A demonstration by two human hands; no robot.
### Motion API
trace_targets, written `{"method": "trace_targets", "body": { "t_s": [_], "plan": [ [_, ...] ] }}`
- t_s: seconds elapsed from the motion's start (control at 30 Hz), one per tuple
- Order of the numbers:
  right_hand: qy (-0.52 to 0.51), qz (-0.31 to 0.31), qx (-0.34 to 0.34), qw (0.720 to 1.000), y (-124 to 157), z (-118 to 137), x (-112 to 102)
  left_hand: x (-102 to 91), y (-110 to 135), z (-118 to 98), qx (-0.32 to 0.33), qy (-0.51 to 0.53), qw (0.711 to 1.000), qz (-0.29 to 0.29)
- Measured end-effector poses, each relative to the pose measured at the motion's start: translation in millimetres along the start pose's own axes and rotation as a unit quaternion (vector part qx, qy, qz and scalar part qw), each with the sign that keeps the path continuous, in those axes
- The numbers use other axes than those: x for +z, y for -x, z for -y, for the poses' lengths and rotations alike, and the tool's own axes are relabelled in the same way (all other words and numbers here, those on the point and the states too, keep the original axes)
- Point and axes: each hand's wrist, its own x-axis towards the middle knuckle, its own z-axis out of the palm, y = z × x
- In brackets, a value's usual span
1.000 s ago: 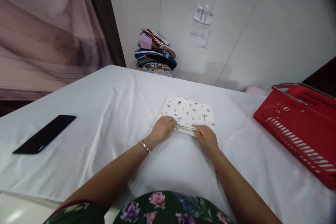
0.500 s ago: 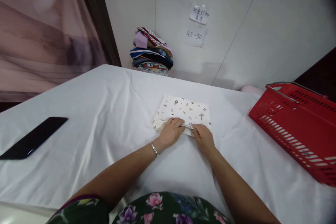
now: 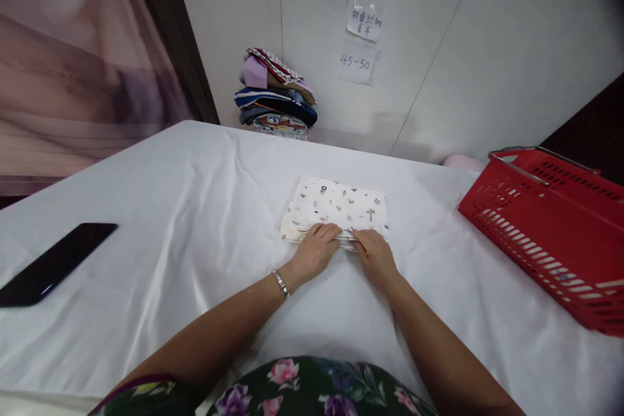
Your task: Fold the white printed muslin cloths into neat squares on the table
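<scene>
A folded cloth (image 3: pixel 341 203), white with small grey and tan prints, lies in layers on the white-covered table (image 3: pixel 219 208). Along its near edge, my left hand (image 3: pixel 316 248) has its fingers closed over the layers, with the fingertips on top. Just to the right, my right hand (image 3: pixel 375 253) pinches the same edge between thumb and fingers. The undersides of both hands' grips are hidden. A silver bracelet (image 3: pixel 281 283) circles my left wrist.
At the right stands a red plastic basket (image 3: pixel 546 240) with metal handles. A black flat device (image 3: pixel 58 263) lies at the left. Beyond the far table edge is a stack of folded fabrics (image 3: pixel 277 94) against the wall, near paper signs (image 3: pixel 358 64).
Both hands keep hold of the cloth's near edge, with the right fingers shifted only slightly. The whole view has moved a little, so the surroundings sit slightly farther left.
</scene>
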Motion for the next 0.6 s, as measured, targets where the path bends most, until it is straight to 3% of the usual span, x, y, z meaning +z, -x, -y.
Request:
{"method": "trace_targets", "body": {
  "t_s": [0.23,0.5,0.6],
  "plan": [
    [0.026,0.031,-0.043,0.998,0,7,-9,4.5,-3,3,-0.012,0.009,1.000,-0.012],
    [0.025,0.026,-0.037,0.999,1,-1,-1,10.6,-1,5,-0.021,-0.005,1.000,-0.021],
    [0.017,0.021,-0.036,0.999,2,-3,0,11.6,2,8,-0.052,-0.020,0.998,-0.019]
  ]
}}
